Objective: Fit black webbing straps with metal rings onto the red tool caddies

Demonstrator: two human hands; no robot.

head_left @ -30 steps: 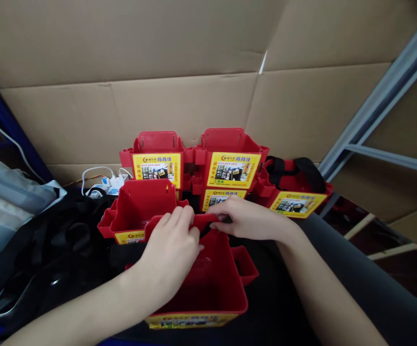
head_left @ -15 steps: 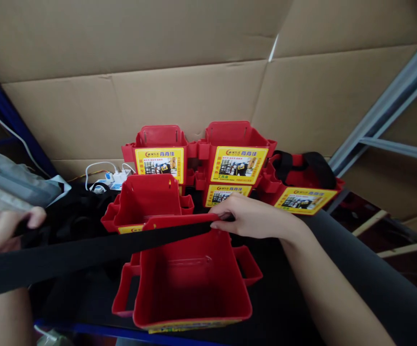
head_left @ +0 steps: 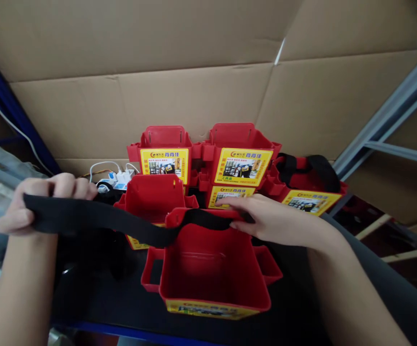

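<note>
A black webbing strap (head_left: pixel 100 215) runs from my left hand (head_left: pixel 45 202), whose fingers are closed around it, across to the nearest red plastic tool box (head_left: pixel 215 283). At that box's raised back edge, my right hand (head_left: pixel 262 216) pinches the strap, thumb in front and fingers behind. The strap sags in a curve and crosses inside the back wall. Side pockets stick out from the box, and a yellow label shows on its front. How the strap meets the slots in the back wall is hidden by my right hand.
More red tool boxes (head_left: pixel 240 166) with yellow labels stand behind; one box on the right (head_left: pixel 309 192) has a black strap over it. White plugs and a power strip (head_left: pixel 120 179) lie at the back left. Cardboard (head_left: pixel 194 101) forms the rear wall; a grey metal frame (head_left: pixel 392 120) rises right.
My left hand has moved right and up, and the strap has gone from taut to slack. The nearest box has shifted right in view, its front label now showing more.
</note>
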